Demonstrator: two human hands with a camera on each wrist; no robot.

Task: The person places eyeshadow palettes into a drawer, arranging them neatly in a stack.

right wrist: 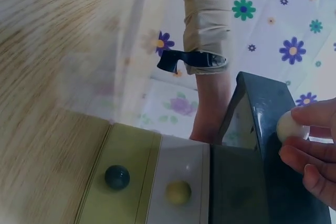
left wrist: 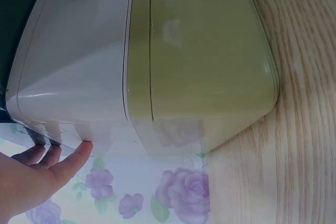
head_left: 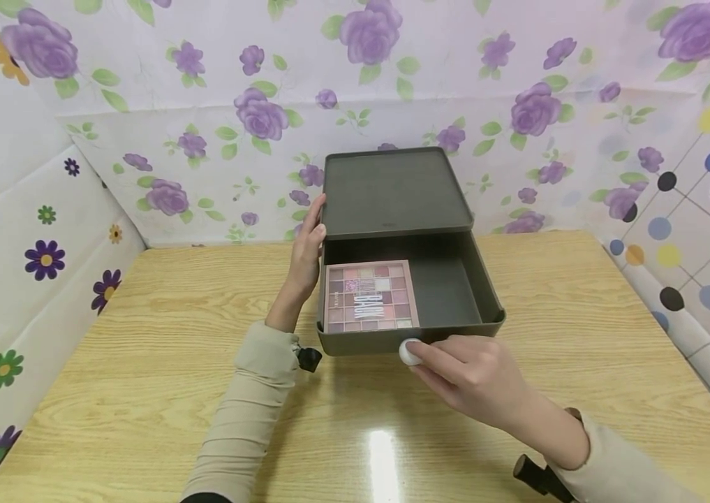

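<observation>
A small drawer unit point(head_left: 395, 192) with a dark grey top stands on the table, its top drawer point(head_left: 455, 286) pulled out. Inside the drawer, to the left, lies a pink eyeshadow palette point(head_left: 370, 297). My right hand point(head_left: 474, 381) pinches the round white drawer knob point(head_left: 409, 353) on the front. On the unit's left side rests my left hand point(head_left: 304, 258), its fingers extended against the wall. The left wrist view shows those fingers point(left wrist: 71, 163) touching the side. Below the dark drawer are a white drawer point(right wrist: 181, 161) and an olive-green drawer point(right wrist: 128, 148), both pushed in.
A yellow knob point(right wrist: 178, 192) sits on the white drawer and a dark knob point(right wrist: 117, 177) on the green one. The wooden table point(head_left: 204, 335) extends around the unit. A flowered cloth point(head_left: 204, 140) hangs behind it, and a dotted cloth point(head_left: 694, 230) is at right.
</observation>
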